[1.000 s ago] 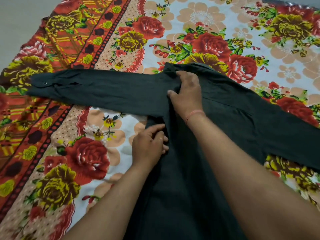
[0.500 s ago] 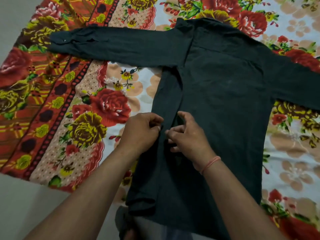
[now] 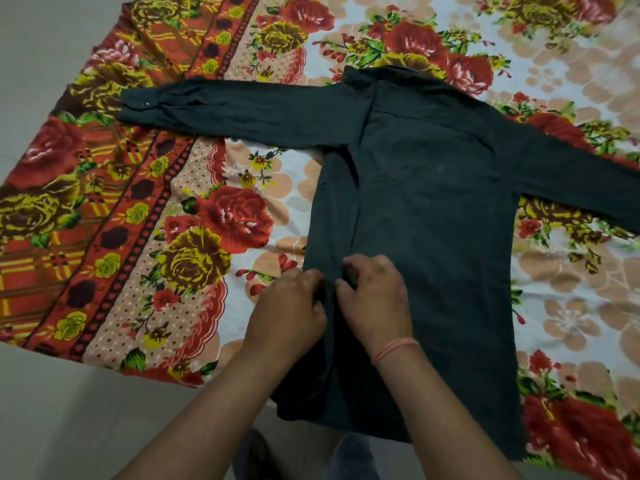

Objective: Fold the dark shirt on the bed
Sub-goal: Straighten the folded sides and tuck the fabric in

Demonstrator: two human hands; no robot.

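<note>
1. Across the centre and right of the frame: dark shirt [image 3: 426,209] spread back-up on the bed [image 3: 571,299], collar toward the top, hem hanging just past the bed's near edge at the bottom.
2. Along the shirt's left side, a narrow strip already turned in over the back, running from the shoulder down to the hem; fold line not quite straight, bulging near the bottom corner.
3. Left hand [image 3: 291,310] pinching the outer edge of that strip at lower centre, fingers curled into the cloth.
4. Right hand [image 3: 375,299] just beside it, fingertips hooked onto the inner edge of the strip, palm resting on the shirt; pink thread band [image 3: 394,348] on that wrist.
5. Left sleeve [image 3: 221,116] stretched flat toward the upper left, cuff button up; right sleeve [image 3: 581,174] running off the right edge of the frame.
6. Probable step: squaring and flattening the side fold; sleeves and cross folds not yet done, so early in the task.
7. Risks from here:
   - Strip springing open on release, from an unpressed crease.
   - Skewed fold if only the lower part gets tugged while the shoulder end stays put.
   - Hem sliding off toward the floor [image 3: 69,410], from overhang and any pull toward the body.
   - Floral bedsheet [image 3: 207,237] rucking under the shirt and dragging wrinkles into the fold.
</note>
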